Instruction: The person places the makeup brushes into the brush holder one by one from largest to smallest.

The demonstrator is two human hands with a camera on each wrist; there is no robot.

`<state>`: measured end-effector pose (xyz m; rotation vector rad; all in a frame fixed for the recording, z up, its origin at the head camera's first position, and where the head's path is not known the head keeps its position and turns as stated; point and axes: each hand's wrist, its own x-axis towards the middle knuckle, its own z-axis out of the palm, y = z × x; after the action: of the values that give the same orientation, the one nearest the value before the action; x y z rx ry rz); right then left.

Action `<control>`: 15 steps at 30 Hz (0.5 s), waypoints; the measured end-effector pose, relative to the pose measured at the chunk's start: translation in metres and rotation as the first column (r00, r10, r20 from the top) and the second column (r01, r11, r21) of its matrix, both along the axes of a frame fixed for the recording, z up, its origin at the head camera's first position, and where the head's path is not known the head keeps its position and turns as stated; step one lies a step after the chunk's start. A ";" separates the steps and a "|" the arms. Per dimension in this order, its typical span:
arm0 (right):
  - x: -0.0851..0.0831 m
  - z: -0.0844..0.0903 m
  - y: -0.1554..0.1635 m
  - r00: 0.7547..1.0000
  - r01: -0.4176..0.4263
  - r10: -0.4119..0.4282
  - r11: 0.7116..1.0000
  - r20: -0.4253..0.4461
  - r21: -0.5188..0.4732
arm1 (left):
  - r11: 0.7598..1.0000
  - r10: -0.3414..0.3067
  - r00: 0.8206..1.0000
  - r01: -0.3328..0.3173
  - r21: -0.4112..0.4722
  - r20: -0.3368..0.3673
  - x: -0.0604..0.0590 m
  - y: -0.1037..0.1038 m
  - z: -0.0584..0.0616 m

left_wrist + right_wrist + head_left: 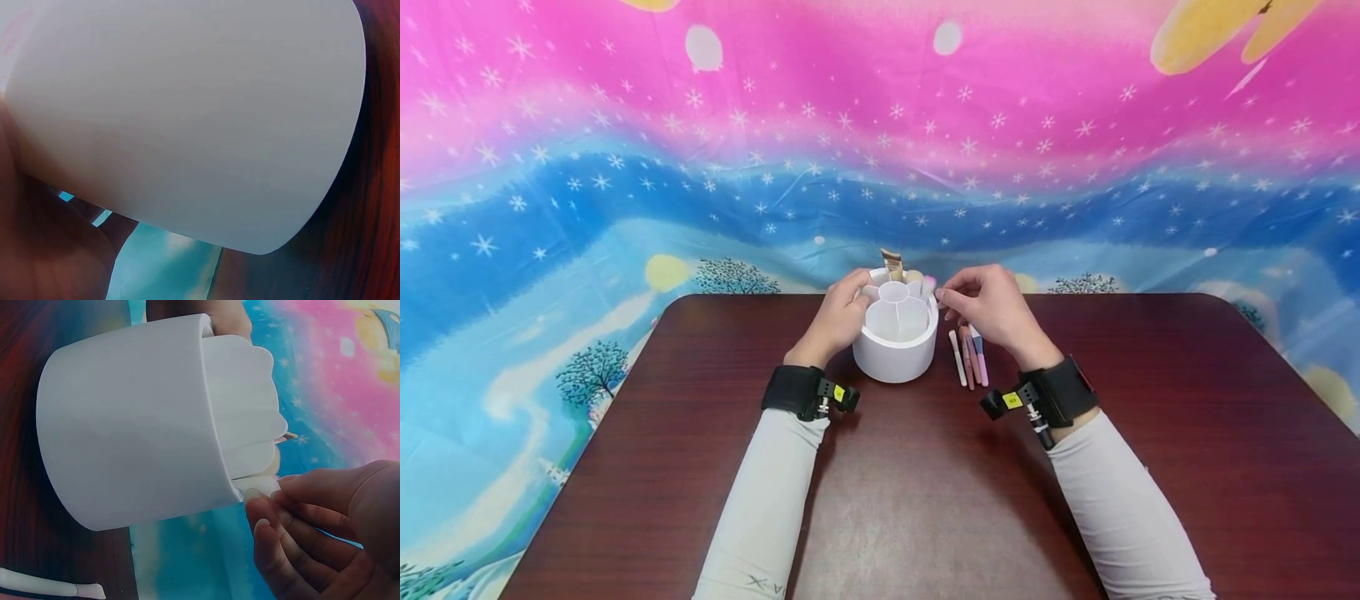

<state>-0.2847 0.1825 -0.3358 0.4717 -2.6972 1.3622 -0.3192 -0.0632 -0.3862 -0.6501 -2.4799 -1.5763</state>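
Brush [892, 264] in white organizer [895, 354]

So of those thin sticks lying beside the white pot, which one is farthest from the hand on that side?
The white stick, at the row's left end beside the white pot. The pinkish ones lie further right, partly under the right hand.

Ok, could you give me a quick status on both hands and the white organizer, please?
Left hand grips the white organizer. Right hand pinches a small pale item at its rim. Brushes lie on the table alongside, nothing blocking.
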 end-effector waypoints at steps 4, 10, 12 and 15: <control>0.001 0.003 0.002 1.000 0.007 -0.007 1.000 0.001 0.008 | 1.000 -0.002 1.000 0.002 -0.002 -0.003 0.000 -0.001 0.001; 0.000 0.006 0.008 0.999 0.046 -0.046 0.999 -0.018 -0.001 | 1.000 -0.001 1.000 0.001 -0.004 -0.009 0.000 -0.001 0.000; 0.000 0.007 0.010 0.998 0.057 -0.057 0.998 -0.029 -0.002 | 1.000 -0.002 1.000 0.002 -0.004 -0.010 0.000 0.000 0.000; -0.001 0.009 0.015 0.997 0.067 -0.066 0.998 -0.044 0.019 | 1.000 -0.003 1.000 0.003 -0.006 -0.009 0.000 0.000 0.000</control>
<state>-0.2852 0.1977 -0.3264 0.4041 -2.6698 1.2931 -0.3189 -0.0635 -0.3861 -0.6605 -2.4795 -1.5632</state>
